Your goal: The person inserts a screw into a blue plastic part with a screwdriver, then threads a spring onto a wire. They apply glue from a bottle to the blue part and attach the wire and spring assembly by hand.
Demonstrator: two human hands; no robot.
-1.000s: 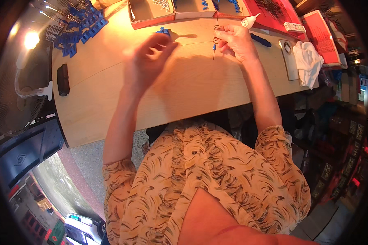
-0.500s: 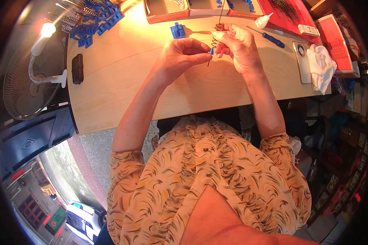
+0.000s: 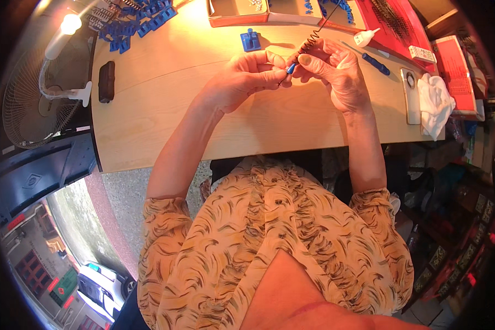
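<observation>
Above the near edge of the pale wooden desk (image 3: pixel 165 115), the left hand (image 3: pixel 242 80) and the right hand (image 3: pixel 335 71) met over its middle. The left hand's grip was pinched together on a small blue plastic piece (image 3: pixel 291 68), and the right hand's grip was closed on the same piece and on the lower end of a dark coiled wire spring (image 3: pixel 312 38) that rose from it toward the far side. To the right lay a white phone-like slab (image 3: pixel 410 96) beside a crumpled white cloth (image 3: pixel 435 104). To the left sat a dark oblong object (image 3: pixel 106 81). Farther off stood a single blue plastic clip (image 3: pixel 250 40), a blue-handled screwdriver (image 3: pixel 375 63), a small white glue bottle (image 3: pixel 364 37), and a heap of blue clips (image 3: pixel 143 19).
</observation>
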